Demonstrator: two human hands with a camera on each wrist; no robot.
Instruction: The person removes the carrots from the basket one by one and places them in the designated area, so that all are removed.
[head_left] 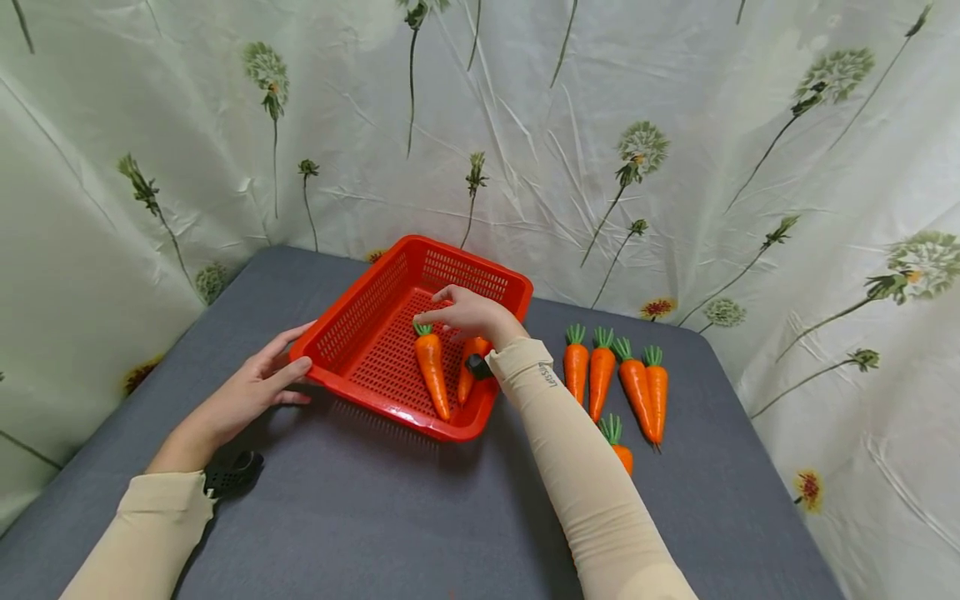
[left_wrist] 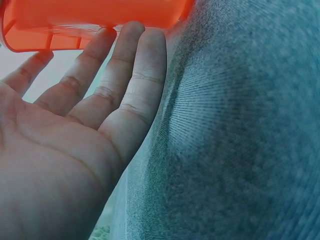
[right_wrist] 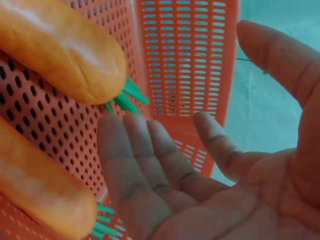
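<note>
A red perforated plastic basket point(head_left: 375, 400) stands on the grey table. Two toy-like carrots with green tops lie inside it: one carrot point(head_left: 431, 375) in plain sight, the other carrot point(head_left: 467, 392) partly behind my right wrist. My left hand point(head_left: 258, 383) is at the basket's left corner, thumb at the rim. Its fairly straight fingers point(left_wrist: 142, 70) touch the outer wall in the left wrist view. Over the basket hovers my right hand point(head_left: 472, 312), fingers loosely extended and holding nothing. In the right wrist view its fingertips point(right_wrist: 112, 130) are near one carrot's green top point(right_wrist: 127, 100).
Right of the basket, several more carrots point(head_left: 600, 379) lie on the grey table point(head_left: 360, 517). A nearer carrot point(head_left: 622, 458) is partly covered by my right sleeve point(head_left: 585, 483). Behind the table hangs a pale curtain point(head_left: 525, 125) with a dandelion print.
</note>
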